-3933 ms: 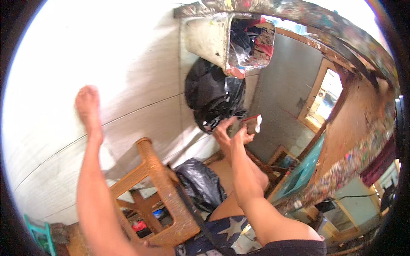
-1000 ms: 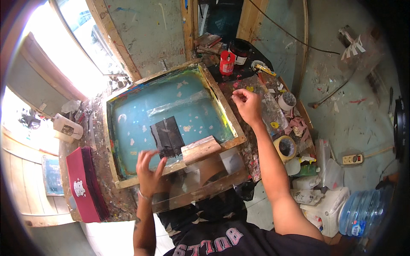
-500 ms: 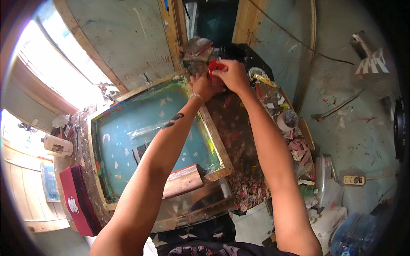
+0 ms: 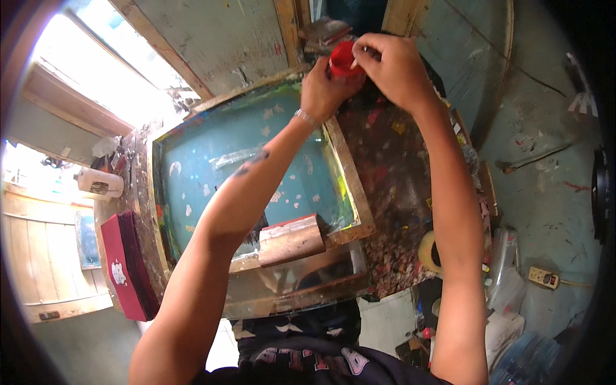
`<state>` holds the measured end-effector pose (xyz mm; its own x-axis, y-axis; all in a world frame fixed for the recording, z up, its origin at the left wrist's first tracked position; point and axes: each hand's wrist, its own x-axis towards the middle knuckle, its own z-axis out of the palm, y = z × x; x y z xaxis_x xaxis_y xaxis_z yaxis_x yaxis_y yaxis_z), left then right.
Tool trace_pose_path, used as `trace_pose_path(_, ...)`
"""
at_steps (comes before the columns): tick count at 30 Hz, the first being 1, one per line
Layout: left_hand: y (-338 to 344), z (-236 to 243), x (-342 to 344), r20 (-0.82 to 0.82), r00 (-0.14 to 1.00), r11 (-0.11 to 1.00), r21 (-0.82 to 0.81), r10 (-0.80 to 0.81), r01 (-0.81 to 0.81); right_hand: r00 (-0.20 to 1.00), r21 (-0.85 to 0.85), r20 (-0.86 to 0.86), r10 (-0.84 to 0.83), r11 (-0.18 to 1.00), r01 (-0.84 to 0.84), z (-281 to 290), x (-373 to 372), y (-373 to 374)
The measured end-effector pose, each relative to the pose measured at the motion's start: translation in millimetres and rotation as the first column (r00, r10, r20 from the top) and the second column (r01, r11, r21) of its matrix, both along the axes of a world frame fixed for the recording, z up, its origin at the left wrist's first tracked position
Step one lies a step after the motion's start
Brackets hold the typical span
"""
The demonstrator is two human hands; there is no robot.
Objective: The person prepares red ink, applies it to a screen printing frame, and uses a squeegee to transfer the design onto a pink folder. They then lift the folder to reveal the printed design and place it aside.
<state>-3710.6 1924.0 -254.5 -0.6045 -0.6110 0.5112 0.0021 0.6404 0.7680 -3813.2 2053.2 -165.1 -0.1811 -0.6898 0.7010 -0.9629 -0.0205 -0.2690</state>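
Observation:
My left hand (image 4: 321, 89) is wrapped round a red container (image 4: 342, 56) beyond the far right corner of a wooden screen-printing frame (image 4: 351, 199) with blue mesh. My right hand (image 4: 394, 72) is closed at the container's top, its fingers on a small pale piece that I cannot make out. A wooden squeegee (image 4: 290, 241) lies on the frame's near edge. My left forearm crosses the mesh and hides part of it. The stained worktable (image 4: 385, 173) shows right of the frame.
A maroon stack (image 4: 125, 269) and a white bottle (image 4: 99, 183) are at the left. A tape roll (image 4: 427, 250) sits beside my right forearm. A power strip (image 4: 543, 277) hangs on the right wall, with plastic jugs (image 4: 513, 356) below. A bright window (image 4: 83, 61) is at upper left.
My hands came from over and beside the screen onto the red container, which is now held higher in the picture, with my right fingers at its top. Earlier the view showed another area, near bags.

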Motion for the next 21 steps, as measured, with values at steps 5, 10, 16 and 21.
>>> trace_pose_path(5,2.9,21.4,96.5,-0.025,0.995,0.987,-0.129,-0.1,0.096,0.987,-0.016,-0.011,0.162,0.987,-0.162,43.9,79.3,30.3)
trace_pose_path(10,14.8,3.6,197.9,-0.018,1.0,0.986,-0.167,-0.009,0.006,0.968,0.017,-0.011,0.25,0.968,-0.25,37.5,159.9,48.5)
trace_pose_path(16,35.7,-23.1,290.9,0.022,0.995,0.987,-0.128,0.098,-0.094,0.94,0.136,-0.071,0.334,0.937,-0.322,-21.2,230.6,43.4)
trace_pose_path(21,35.4,-41.9,339.7,0.014,0.985,0.979,-0.117,0.171,-0.168,0.897,0.092,0.296,0.329,0.925,-0.369,-27.2,278.8,21.1)
